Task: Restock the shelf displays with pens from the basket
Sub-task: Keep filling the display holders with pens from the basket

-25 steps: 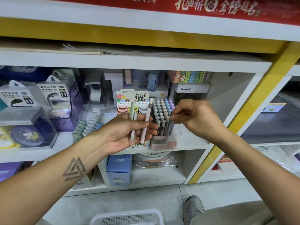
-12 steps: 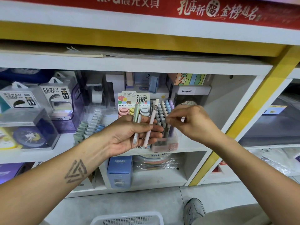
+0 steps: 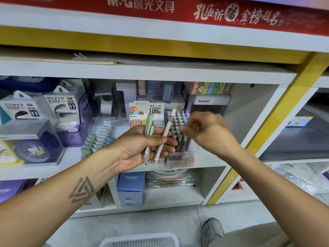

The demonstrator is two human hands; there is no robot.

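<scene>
White shelving (image 3: pixel 142 71) with yellow trim (image 3: pixel 277 132) and a red banner (image 3: pixel 178 9), above grey floor (image 3: pixel 142 221).

the pen display box (image 3: pixel 179 157) is clear glossy plastic. the pink pen (image 3: pixel 164 136) looks smooth matt plastic. the basket (image 3: pixel 140 240) is white perforated plastic

The left hand (image 3: pixel 142 148) grips a pale pink pen (image 3: pixel 166 134) and a mint-green pen (image 3: pixel 148 126). At two o'clock from them, the display pens (image 3: pixel 179 122) have grey, blue and lilac caps. The banner (image 3: pixel 178 9) at twelve is red with pale lettering, the trim (image 3: pixel 142 45) yellow, the basket (image 3: pixel 140 241) at six seemingly white, the forearm tattoo (image 3: pixel 81 189) nested dark triangles.
</scene>
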